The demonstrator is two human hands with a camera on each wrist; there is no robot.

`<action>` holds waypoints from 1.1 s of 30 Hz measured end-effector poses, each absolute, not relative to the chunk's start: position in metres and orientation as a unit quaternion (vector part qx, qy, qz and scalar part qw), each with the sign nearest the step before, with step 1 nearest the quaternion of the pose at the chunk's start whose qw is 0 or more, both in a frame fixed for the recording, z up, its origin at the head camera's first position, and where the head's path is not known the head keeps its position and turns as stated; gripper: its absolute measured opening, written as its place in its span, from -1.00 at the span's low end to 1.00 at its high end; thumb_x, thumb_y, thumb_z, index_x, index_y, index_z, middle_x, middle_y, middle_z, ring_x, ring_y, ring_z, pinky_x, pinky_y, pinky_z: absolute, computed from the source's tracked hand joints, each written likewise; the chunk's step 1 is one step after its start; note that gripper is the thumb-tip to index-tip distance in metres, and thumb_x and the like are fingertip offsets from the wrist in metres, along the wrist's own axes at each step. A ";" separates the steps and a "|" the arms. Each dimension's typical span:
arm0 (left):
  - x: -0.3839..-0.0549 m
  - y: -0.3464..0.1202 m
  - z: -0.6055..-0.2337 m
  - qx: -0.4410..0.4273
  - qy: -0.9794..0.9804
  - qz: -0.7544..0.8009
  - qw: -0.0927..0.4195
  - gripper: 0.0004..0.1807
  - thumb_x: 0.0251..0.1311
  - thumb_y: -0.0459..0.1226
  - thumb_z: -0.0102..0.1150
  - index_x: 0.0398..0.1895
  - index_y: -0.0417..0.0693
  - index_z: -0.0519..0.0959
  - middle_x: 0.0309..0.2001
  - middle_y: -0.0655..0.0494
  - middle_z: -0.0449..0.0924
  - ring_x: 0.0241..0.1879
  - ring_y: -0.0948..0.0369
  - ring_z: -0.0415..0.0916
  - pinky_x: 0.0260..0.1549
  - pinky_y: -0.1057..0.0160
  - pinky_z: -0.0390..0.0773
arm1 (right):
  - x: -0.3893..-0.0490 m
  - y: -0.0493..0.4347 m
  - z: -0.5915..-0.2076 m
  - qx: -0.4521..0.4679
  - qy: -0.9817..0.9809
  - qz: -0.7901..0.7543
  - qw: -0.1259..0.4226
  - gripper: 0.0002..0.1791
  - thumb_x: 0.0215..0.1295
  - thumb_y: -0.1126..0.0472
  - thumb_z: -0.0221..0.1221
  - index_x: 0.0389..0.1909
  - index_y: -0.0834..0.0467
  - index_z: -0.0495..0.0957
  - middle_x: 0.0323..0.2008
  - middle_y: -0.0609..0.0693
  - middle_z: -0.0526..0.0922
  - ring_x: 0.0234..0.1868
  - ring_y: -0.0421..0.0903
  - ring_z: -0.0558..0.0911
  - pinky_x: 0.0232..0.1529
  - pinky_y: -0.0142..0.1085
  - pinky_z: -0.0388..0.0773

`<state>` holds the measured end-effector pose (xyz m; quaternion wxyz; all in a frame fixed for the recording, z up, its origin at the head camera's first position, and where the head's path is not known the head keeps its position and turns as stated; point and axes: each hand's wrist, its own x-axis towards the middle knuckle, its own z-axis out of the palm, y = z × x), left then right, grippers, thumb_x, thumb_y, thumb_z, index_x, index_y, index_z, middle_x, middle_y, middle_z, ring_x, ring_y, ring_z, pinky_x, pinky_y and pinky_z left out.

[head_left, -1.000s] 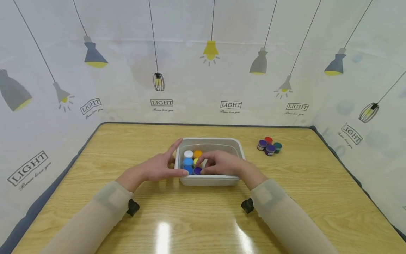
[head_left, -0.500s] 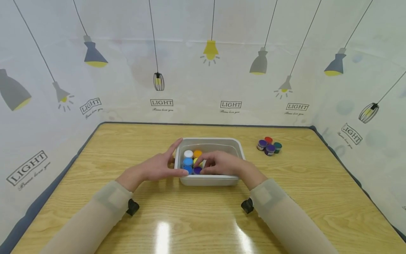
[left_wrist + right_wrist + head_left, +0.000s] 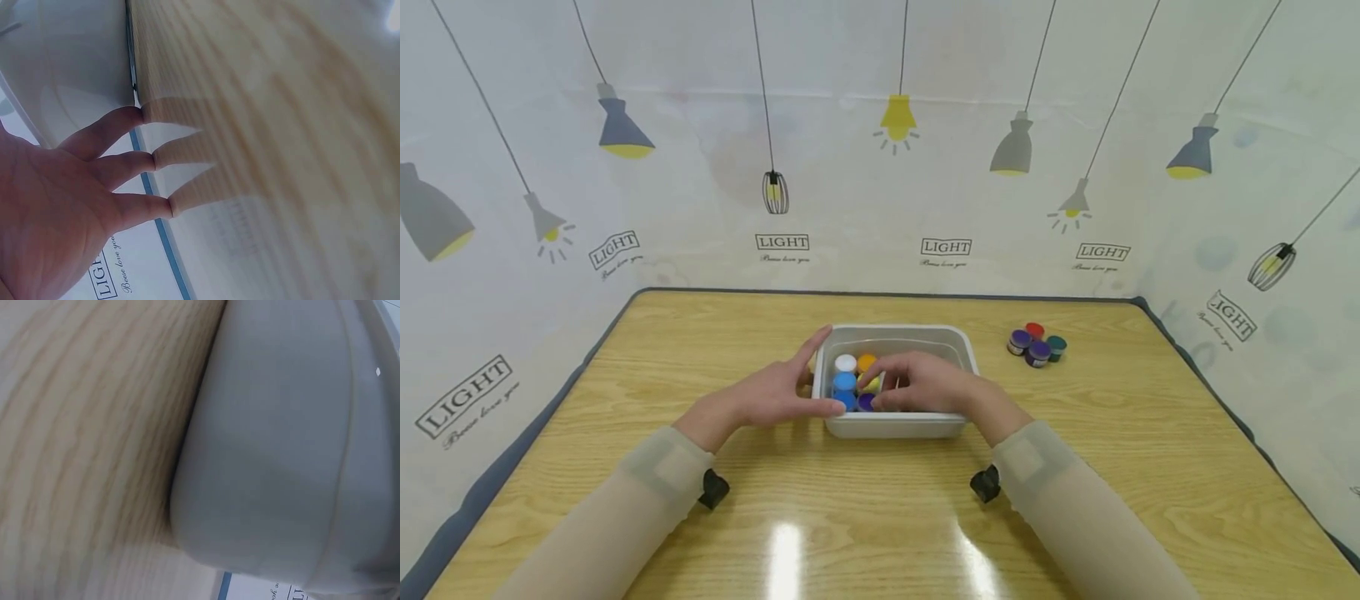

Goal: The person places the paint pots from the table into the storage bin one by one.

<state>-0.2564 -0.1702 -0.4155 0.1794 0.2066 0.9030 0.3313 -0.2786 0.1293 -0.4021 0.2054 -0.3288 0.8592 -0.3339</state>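
Note:
In the head view, my left hand (image 3: 771, 393) spreads its thumb and index finger along the left end of a white plastic bin (image 3: 895, 428). Below, the left wrist view shows other fingers (image 3: 128, 167) extended, tips at the tabletop. My right hand (image 3: 922, 383) reaches inside the bin, fingers loosely bent. Its index fingertip is at a yellow-lidded jar (image 3: 872, 384), its thumb beside a purple-lidded jar (image 3: 865, 402). Around them stand jars with white (image 3: 846, 363), orange (image 3: 867, 362), light blue (image 3: 845, 382) and darker blue (image 3: 846, 401) lids. The right hand partly covers the yellow and purple lids.
Several small jars stand together on the wooden table (image 3: 880, 508), right of the bin: a red-lidded jar (image 3: 1034, 331), a green-lidded jar (image 3: 1056, 347) and two with purple lids. A printed cloth wall (image 3: 850, 150) surrounds the table's back and sides.
My right hand's fingers shift slightly inside the bin, and more of the yellow lid shows. The left hand, the bin and the jars outside look unmoved.

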 end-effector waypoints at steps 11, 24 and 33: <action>-0.257 -0.171 -0.418 0.204 0.904 0.327 0.188 0.36 0.28 0.46 0.31 0.79 0.57 -0.51 0.57 -0.33 0.44 0.52 -0.25 0.48 0.51 -0.41 0.37 | -0.274 0.143 -0.382 -0.289 0.867 -0.386 0.126 -0.62 0.60 0.02 0.33 0.31 0.01 0.68 -0.14 0.17 0.77 -0.31 0.07 0.67 -0.20 -0.16 0.66; -0.257 -0.171 -0.415 0.201 0.908 0.320 0.182 0.38 0.27 0.45 0.33 0.79 0.55 -0.51 0.56 -0.31 0.46 0.52 -0.25 0.47 0.53 -0.40 0.34 | -0.266 0.205 -0.372 -0.229 0.888 -0.393 0.068 -0.72 0.55 0.07 0.37 0.18 0.01 0.73 -0.23 0.24 0.74 -0.38 0.10 0.63 -0.38 -0.29 0.57; -0.257 -0.171 -0.416 0.199 0.909 0.317 0.182 0.38 0.26 0.46 0.33 0.79 0.55 -0.51 0.56 -0.32 0.46 0.53 -0.25 0.46 0.53 -0.40 0.33 | -0.261 0.252 -0.377 -0.214 0.899 -0.379 0.039 -0.71 0.54 0.07 0.39 0.16 0.08 0.72 -0.36 0.01 0.70 -0.41 0.04 0.63 -0.37 -0.28 0.58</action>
